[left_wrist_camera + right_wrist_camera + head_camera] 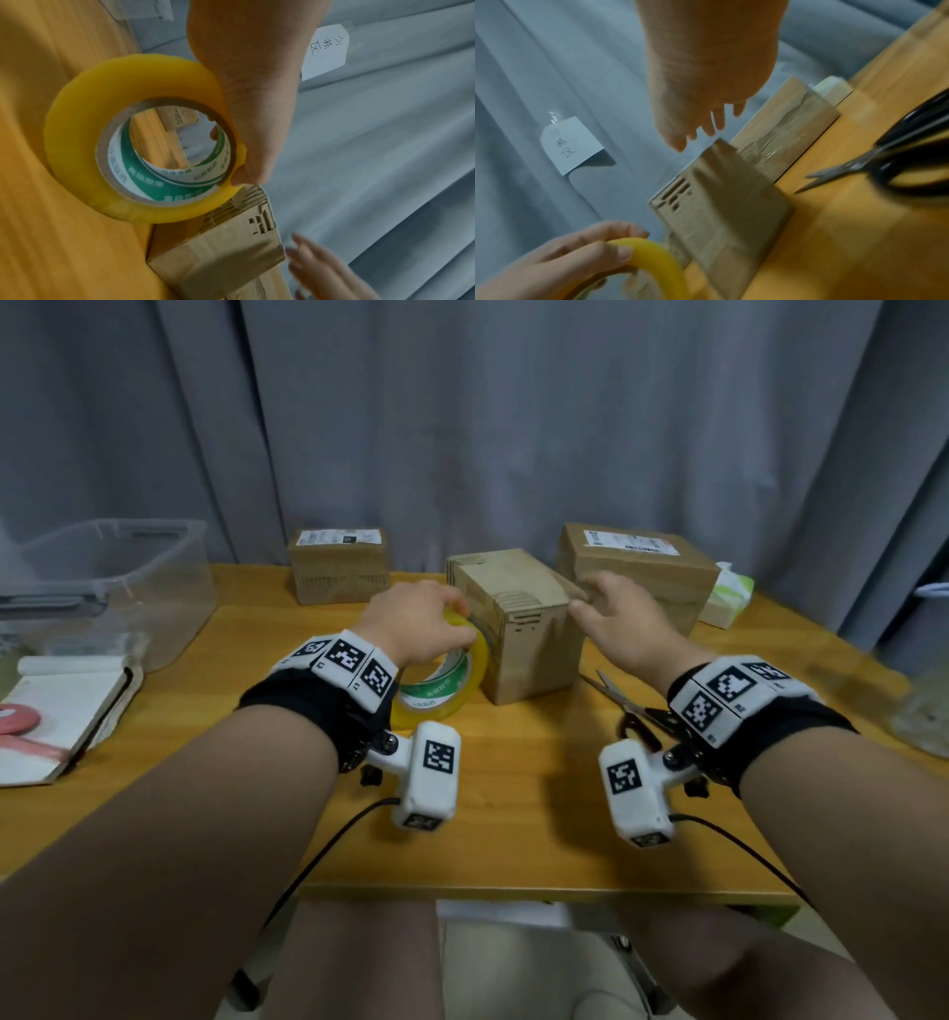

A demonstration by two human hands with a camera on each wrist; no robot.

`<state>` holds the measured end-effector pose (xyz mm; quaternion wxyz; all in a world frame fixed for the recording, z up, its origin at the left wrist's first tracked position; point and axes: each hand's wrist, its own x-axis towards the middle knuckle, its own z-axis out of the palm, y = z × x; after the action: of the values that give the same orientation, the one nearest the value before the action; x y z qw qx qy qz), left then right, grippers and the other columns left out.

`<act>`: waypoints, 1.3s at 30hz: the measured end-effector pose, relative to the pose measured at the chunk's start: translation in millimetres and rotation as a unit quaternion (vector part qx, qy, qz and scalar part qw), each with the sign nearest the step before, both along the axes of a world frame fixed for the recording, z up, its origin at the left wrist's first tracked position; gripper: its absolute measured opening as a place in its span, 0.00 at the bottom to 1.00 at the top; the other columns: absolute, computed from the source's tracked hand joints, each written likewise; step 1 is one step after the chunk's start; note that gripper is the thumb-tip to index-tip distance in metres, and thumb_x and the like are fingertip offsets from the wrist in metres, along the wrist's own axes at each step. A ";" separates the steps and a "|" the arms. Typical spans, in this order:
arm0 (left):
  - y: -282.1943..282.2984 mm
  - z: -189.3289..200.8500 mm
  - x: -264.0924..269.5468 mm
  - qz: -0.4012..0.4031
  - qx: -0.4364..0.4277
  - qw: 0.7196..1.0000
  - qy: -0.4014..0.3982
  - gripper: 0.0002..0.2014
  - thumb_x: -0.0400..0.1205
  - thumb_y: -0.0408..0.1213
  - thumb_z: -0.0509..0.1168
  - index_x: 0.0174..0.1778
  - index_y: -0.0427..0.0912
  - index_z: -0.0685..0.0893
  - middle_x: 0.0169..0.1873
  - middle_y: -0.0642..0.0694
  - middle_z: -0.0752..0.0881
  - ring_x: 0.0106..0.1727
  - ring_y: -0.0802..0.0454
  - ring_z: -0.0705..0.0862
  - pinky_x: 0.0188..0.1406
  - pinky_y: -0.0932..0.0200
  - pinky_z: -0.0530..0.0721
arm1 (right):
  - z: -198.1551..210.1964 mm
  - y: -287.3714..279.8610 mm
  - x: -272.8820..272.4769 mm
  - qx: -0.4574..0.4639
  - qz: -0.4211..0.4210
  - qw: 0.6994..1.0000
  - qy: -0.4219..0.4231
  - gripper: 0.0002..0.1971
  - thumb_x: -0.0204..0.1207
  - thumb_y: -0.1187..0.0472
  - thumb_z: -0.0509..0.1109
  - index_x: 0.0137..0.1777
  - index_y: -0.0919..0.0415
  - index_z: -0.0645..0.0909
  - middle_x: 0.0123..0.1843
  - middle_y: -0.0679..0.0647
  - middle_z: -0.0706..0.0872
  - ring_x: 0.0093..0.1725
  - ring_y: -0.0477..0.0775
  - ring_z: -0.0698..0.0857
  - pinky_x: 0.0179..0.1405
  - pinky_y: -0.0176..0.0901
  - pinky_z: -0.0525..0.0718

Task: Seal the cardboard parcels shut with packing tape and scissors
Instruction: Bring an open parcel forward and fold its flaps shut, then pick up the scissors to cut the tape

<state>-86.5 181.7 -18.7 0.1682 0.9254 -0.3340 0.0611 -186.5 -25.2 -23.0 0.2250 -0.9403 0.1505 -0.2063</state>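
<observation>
A small cardboard box [518, 634] stands on end in the middle of the wooden table [513, 814]. My left hand [452, 621] grips a yellow roll of packing tape [452, 680] by its upper rim, and the roll stands against the box's left side. In the left wrist view the thumb side of that hand [246, 113] presses on the tape roll [77, 125] next to the box [218, 253]. My right hand [590, 598] is open, its straight fingers at the box's upper right edge. Black-handled scissors [631, 706] lie under the right wrist.
Two taped, labelled parcels sit at the back, one on the left [339, 567] and one on the right [637, 567]. A clear plastic bin [102, 577] and an open notebook [61, 706] lie at the left, with a tissue pack [729, 598] at the right. A grey curtain hangs behind.
</observation>
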 end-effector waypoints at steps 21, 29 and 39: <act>5.5 2.0 8.1 -0.036 -0.041 0.997 0.052 0.18 0.83 0.55 0.58 0.56 0.47 0.83 0.50 0.50 0.81 0.54 0.50 0.79 0.50 0.56 0.74 | -34.6 -1.3 -43.7 0.142 -0.202 0.968 0.044 0.27 0.78 0.58 0.70 0.74 0.63 0.69 0.56 0.60 0.82 0.48 0.60 0.82 0.34 0.46 0.79; -8.6 25.5 21.1 -0.040 0.025 0.997 0.068 0.11 0.80 0.48 0.66 0.41 0.44 0.81 0.34 0.51 0.79 0.42 0.51 0.78 0.42 0.60 0.72 | -8.9 34.0 -17.8 0.115 -0.084 0.983 -0.116 0.22 0.75 0.52 0.73 0.69 0.51 0.77 0.60 0.53 0.87 0.63 0.57 0.83 0.66 0.62 0.77; -13.8 16.1 33.9 -0.028 -0.061 0.985 0.161 0.12 0.77 0.41 0.71 0.32 0.45 0.75 0.31 0.50 0.77 0.36 0.51 0.76 0.34 0.60 0.75 | 31.2 64.9 42.1 -0.038 -0.033 0.997 -0.052 0.18 0.78 0.50 0.69 0.66 0.48 0.73 0.55 0.49 0.87 0.61 0.57 0.82 0.59 0.50 0.63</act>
<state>-52.6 167.9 -2.6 0.2781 0.9012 -0.3244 -0.0732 -144.4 39.7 8.3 0.1898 -0.9308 0.1614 -0.2676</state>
